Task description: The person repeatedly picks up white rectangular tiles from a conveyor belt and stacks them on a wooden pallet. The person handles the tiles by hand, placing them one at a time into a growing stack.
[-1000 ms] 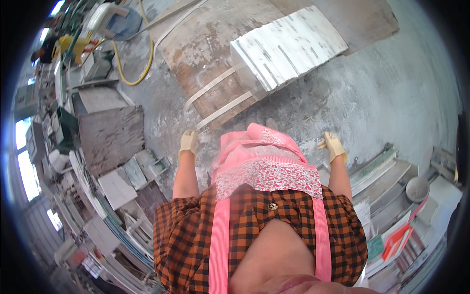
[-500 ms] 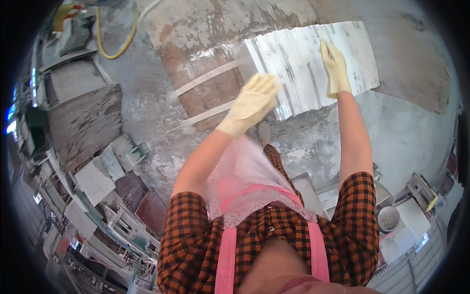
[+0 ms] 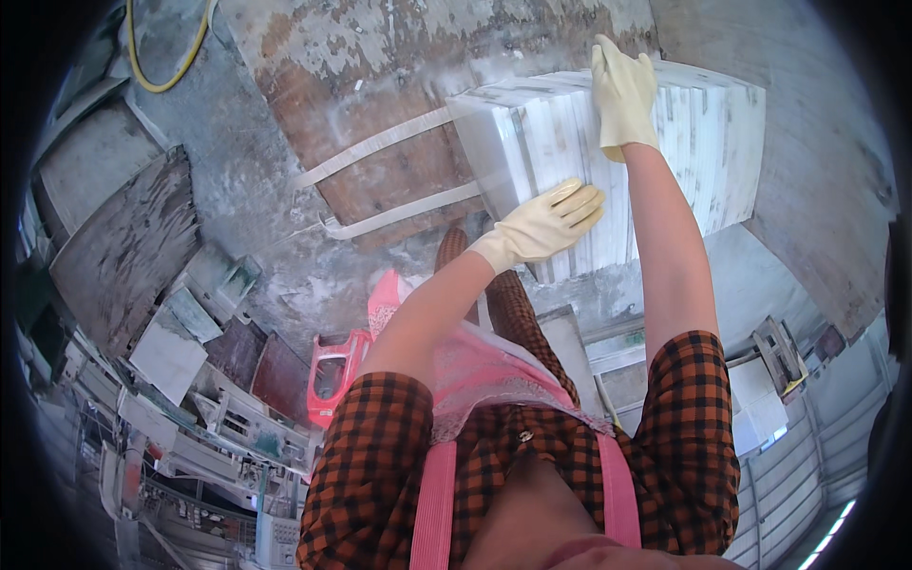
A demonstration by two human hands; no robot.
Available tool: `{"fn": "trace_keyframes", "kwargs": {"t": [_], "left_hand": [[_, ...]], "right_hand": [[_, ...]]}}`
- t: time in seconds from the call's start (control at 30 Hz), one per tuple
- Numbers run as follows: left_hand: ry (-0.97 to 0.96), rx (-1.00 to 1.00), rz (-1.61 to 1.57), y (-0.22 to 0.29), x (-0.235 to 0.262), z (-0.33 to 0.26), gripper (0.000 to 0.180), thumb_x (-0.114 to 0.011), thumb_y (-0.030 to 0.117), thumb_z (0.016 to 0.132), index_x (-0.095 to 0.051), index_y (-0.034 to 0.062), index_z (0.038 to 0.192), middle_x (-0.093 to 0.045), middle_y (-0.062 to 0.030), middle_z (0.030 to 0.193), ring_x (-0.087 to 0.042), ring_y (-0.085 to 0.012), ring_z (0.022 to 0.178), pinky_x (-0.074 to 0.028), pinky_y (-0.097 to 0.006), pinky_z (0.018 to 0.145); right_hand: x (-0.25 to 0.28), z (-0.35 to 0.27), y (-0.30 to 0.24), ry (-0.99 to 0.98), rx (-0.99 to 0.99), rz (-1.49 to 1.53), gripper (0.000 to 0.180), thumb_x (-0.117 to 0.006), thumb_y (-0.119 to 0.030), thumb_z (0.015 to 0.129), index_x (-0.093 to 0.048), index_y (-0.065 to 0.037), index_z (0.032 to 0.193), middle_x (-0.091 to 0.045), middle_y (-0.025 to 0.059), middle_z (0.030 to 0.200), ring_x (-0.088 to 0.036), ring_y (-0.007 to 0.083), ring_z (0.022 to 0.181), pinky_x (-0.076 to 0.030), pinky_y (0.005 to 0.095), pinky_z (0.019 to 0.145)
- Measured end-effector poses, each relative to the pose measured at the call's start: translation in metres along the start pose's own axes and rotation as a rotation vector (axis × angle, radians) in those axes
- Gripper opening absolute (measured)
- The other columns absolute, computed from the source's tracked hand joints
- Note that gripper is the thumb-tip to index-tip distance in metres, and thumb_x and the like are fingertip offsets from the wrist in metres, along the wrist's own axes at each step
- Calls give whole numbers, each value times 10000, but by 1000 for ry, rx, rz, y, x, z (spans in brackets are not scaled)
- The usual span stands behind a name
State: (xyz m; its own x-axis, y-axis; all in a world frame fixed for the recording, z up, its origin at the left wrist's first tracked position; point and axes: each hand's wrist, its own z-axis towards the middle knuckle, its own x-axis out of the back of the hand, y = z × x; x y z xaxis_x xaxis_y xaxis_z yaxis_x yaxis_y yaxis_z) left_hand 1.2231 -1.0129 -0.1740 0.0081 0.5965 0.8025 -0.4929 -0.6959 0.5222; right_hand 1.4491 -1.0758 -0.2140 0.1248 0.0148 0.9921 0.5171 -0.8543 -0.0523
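A row of thin white stone slabs with grey streaks (image 3: 708,142) stands on edge, packed face to face. Cream rubber gloves cover both my hands. On the near side of the row, my left hand (image 3: 546,226) lies against the slab edges with its fingers stretched out. My right hand (image 3: 625,90) reaches over the top toward the far edge, palm down, fingers extended and the thumb side hard to make out. Neither hand is wrapped around a single slab. Whether the right fingertips press on the far side is hidden.
Two pale straps or strips (image 3: 404,212) run left from the slabs across a brown worn board (image 3: 332,114). A yellow hose (image 3: 171,84) curls at the upper left. A pink plastic stool (image 3: 332,380) sits beside my left arm. Stone offcuts (image 3: 169,353) pile up on the left.
My left hand has come down from above the row's left end onto its near side. The right hand has shifted left and farther across the top. The view has moved, revealing the pink stool.
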Motion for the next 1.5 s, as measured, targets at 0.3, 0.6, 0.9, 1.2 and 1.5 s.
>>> {"fn": "trace_keyframes", "kwargs": {"t": [0.3,0.6,0.9,1.2,1.5], "left_hand": [[-103,6,5,6,1,-2,428,-551,160,806,-614,29,1209,-574,-119,1323,-500,-250,1272,-326,-388,1137],[-217,117,-33,22,15,22,313,-567,157,816,-625,16,1089,-605,-125,1192,-553,-261,1143,-385,-401,1068],[227,25,-116,-34,-42,130,304,-554,144,832,-602,9,1100,-620,-112,1166,-567,-273,1128,-402,-411,1072],[-35,67,250,-59,-47,153,430,-455,221,897,-559,27,1265,-504,-138,1418,-433,-288,1360,-282,-496,1167],[-104,86,106,-65,-67,150,496,-484,290,895,-521,32,1317,-465,-137,1452,-378,-282,1402,-262,-517,1166]], "right_hand": [[-4,4,-1,-255,-7,-129,308,-456,-326,942,-670,-167,1098,-707,159,916,-631,383,882,-463,467,811],[28,-11,44,263,-185,706,320,-534,-338,940,-689,-153,1150,-688,192,908,-636,378,878,-482,440,810],[-1,23,-24,17,439,505,298,-551,-268,961,-634,-126,1210,-647,160,838,-615,346,840,-482,413,737],[15,11,-35,-282,416,300,199,-480,-283,945,-542,-119,1040,-661,176,747,-631,399,737,-482,514,639],[-3,21,-41,-439,222,327,250,-440,-305,970,-595,-124,1048,-677,196,809,-646,400,764,-500,522,667]]}}
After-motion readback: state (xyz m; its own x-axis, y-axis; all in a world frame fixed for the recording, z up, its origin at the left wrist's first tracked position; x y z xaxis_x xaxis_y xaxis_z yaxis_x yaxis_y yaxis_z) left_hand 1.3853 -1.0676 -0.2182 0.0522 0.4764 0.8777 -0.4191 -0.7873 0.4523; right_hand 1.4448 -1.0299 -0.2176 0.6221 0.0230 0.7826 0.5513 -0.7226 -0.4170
